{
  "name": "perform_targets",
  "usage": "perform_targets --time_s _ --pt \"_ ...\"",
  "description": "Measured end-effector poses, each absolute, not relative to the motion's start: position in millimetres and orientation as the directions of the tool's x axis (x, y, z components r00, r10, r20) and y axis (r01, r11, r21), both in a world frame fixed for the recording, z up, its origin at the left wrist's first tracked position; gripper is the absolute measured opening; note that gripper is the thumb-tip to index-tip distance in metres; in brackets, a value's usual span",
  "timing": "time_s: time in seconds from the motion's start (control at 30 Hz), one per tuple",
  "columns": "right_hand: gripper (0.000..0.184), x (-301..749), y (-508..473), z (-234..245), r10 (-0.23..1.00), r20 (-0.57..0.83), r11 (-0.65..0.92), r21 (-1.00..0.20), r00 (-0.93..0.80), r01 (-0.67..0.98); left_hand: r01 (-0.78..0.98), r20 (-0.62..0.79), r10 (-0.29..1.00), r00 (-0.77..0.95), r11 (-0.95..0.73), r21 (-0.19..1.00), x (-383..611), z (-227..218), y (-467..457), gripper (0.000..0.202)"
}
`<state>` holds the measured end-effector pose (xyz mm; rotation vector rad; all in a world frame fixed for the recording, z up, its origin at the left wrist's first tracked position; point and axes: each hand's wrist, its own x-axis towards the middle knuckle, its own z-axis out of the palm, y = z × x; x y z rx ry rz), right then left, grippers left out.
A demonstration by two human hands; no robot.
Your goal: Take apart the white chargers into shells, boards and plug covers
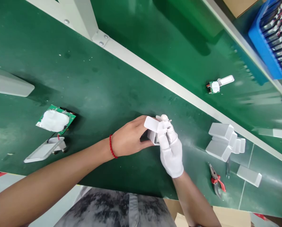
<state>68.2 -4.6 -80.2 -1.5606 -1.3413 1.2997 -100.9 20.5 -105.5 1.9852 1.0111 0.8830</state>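
Note:
My left hand (129, 135), bare with a red cord at the wrist, is closed round a white plastic case (151, 136) whose open end faces to the right. In my right hand (171, 151), which wears a white glove, is a white plug cover (151, 124) with two metal pins pointing right. This cover lies across the case's open end, its flat part tilted out over the case. The gloved fingers hide part of where the two meet, and what is inside the case barely shows.
On the left lie a green circuit board (54, 120) with white putty and a wired plug cover (45, 151). White cases (220, 140) are stacked at right, near red-handled pliers (216, 181). A metal bar (155, 75) crosses the green bench; a blue bin (261, 41) stands beyond.

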Motion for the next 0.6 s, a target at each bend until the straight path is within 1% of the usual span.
perform_targets --time_s 0.07,0.17,0.27,0.37,0.5,0.6 --pt "0.047 69.4 -5.9 -82.0 0.963 -0.264 -0.246 -0.946 -0.062 0.213 0.374 0.225 0.859 0.459 -0.417 0.828 -100.9 -105.4 20.5 0.046" --pt "0.051 71.4 -7.5 -84.5 0.948 -0.284 -0.263 -0.953 -0.141 0.154 0.386 0.237 0.864 0.444 -0.423 0.820 -100.4 -105.5 20.3 0.047" --pt "0.051 71.3 -9.6 -86.6 0.962 -0.242 -0.223 -0.963 -0.128 0.148 0.377 0.257 0.857 0.446 -0.440 0.815 -100.4 -105.6 20.0 0.045" --pt "0.048 70.5 -9.7 -86.0 0.970 -0.221 -0.208 -0.969 -0.099 0.133 0.393 0.244 0.858 0.453 -0.437 0.809 -101.2 -105.9 19.6 0.045" --pt "0.051 70.8 -7.2 -84.2 0.943 -0.281 -0.280 -0.959 -0.176 0.034 0.425 0.214 0.863 0.457 -0.424 0.800 -101.9 -107.2 20.3 0.049" --pt "0.050 68.7 -10.7 -86.5 0.943 -0.291 -0.288 -0.957 -0.160 0.046 0.419 0.229 0.854 0.466 -0.442 0.793 -101.8 -107.2 20.8 0.045"
